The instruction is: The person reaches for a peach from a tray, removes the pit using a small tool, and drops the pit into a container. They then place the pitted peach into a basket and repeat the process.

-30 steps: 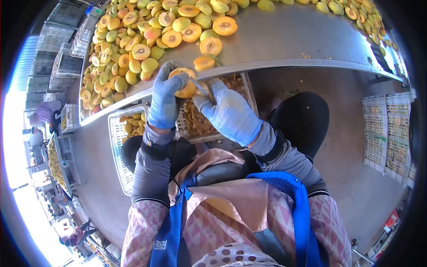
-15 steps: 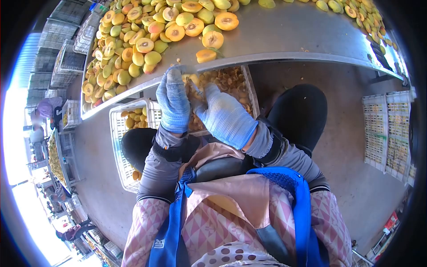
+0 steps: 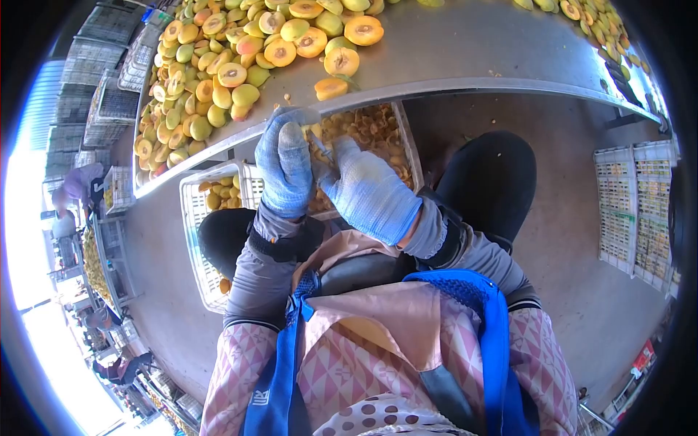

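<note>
My left hand (image 3: pixel 286 163), in a blue-grey knit glove, has its fingers curled over at the table's front edge; what it holds, if anything, is hidden by the fingers. Close beside it, my right hand (image 3: pixel 369 190), gloved alike, is closed on a small thin metal tool (image 3: pixel 321 147) whose tip points toward the left hand. Below both hands lies a crate of fruit scraps (image 3: pixel 378 131). Halved yellow-orange fruits (image 3: pixel 232 75) are heaped on the metal table (image 3: pixel 436 54), one half (image 3: pixel 331 89) lying near its edge.
A white crate (image 3: pixel 190 240) with fruit stands by my left knee. Stacked crates (image 3: pixel 109 102) rise at the far left, where other people (image 3: pixel 80 182) are at work. More crates (image 3: pixel 632 211) stand at the right. My knee (image 3: pixel 491 182) is under the table edge.
The fingers of my left hand have shifted and now curl more over the front. My right hand has barely moved. The view has shifted slightly.
</note>
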`<state>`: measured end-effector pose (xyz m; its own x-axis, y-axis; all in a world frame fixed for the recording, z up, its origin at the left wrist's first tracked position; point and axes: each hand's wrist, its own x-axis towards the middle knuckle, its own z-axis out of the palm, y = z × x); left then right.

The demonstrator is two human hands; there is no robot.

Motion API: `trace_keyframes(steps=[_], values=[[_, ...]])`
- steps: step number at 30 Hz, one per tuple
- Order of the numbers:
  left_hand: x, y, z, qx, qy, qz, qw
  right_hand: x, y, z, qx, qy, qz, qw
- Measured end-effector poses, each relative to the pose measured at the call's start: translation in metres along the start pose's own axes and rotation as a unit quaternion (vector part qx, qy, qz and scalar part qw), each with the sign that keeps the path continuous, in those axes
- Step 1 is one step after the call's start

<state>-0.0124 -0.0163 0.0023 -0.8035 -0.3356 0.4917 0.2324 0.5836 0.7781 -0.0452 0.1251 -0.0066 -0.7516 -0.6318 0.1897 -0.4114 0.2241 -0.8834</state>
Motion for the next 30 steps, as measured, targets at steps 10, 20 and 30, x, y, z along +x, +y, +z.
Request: trace_keyframes(steps=[10,20,30], values=[[-0.012,-0.022,-0.011,0.146,-0.036,0.052,0.987,-0.008,0.003,-0.002,-0.117,-0.051,-0.05,0.991],[-0.005,0.015,0.005,-0.188,0.017,-0.211,0.959,-0.006,0.009,0.014,0.041,-0.043,0.011,0.998],[-0.007,0.011,-0.011,-0.056,-0.03,-0.149,0.987,0.0,0.014,0.009,0.163,-0.119,-0.067,0.977]])
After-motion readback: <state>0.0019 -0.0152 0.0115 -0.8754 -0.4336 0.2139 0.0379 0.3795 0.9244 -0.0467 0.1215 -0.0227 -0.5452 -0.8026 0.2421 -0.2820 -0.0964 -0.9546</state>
